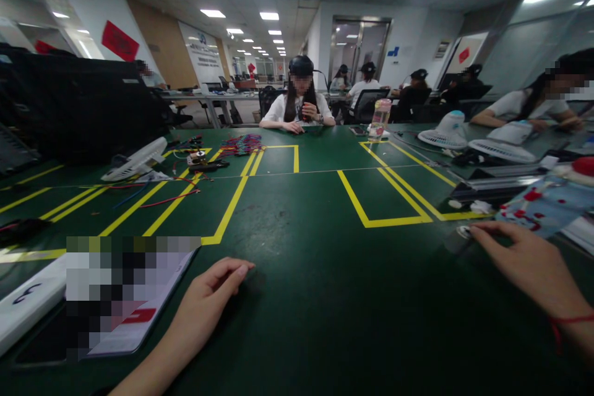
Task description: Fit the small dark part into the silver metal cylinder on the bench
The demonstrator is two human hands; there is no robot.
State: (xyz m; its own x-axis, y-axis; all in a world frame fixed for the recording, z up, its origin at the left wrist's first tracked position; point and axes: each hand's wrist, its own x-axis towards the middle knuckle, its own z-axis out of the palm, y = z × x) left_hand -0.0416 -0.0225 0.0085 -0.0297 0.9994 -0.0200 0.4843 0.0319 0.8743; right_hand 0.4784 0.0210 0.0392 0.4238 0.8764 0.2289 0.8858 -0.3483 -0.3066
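Note:
My left hand (211,294) rests on the green table (297,322), thumb and fingers drawn together, with nothing visible between them. Beside it on the left lies a tablet-like flat panel (169,297), partly blurred out. Over at the right, my right hand (524,263) wears a red string at the wrist. Its fingertips pinch a small greyish, see-through round piece (461,234) with a pale top, like a little tape roll; its exact kind cannot be made out. Just behind this hand stands a light-blue patterned bag (533,204).
Yellow tape lines (394,223) mark the tabletop. Bundled coloured wires (241,145) and a white fan (134,161) lie at the left. A bottle (380,119) and more white fans (503,143) stand far right. Across the table a person (299,99) sits with raised hand.

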